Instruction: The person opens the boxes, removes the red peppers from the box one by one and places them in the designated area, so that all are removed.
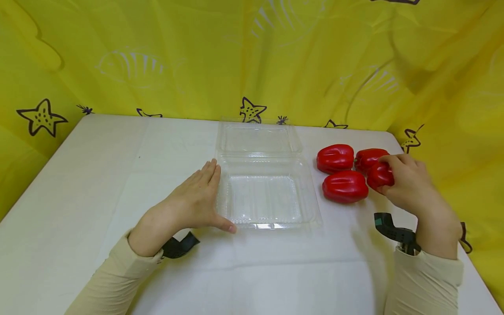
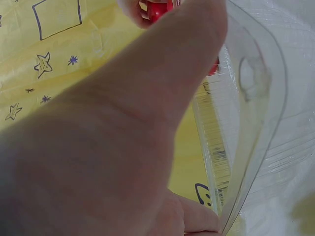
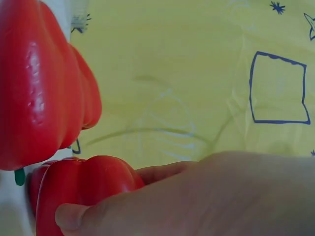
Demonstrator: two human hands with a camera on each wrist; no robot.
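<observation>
A clear plastic clamshell container point(image 1: 261, 225) lies with its lid folded back on the white table. My left hand point(image 1: 189, 205) rests along its left side, fingers straight and thumb spread at the near corner; the left wrist view shows the hand against the clear rim point(image 2: 278, 93). At the right, my right hand point(image 1: 411, 183) grips a red bell pepper point(image 1: 381, 176), with the thumb on its near side and the fingers over the far side. The same pepper point(image 3: 93, 179) shows between thumb and fingers in the right wrist view.
Left of the held pepper lie two red bell peppers, a back one point(image 1: 335, 158) and a front one point(image 1: 345, 187). Another red bell pepper point(image 1: 369, 158) lies just behind the held one. A yellow patterned curtain point(image 1: 197, 57) hangs round the table point(image 1: 98, 175).
</observation>
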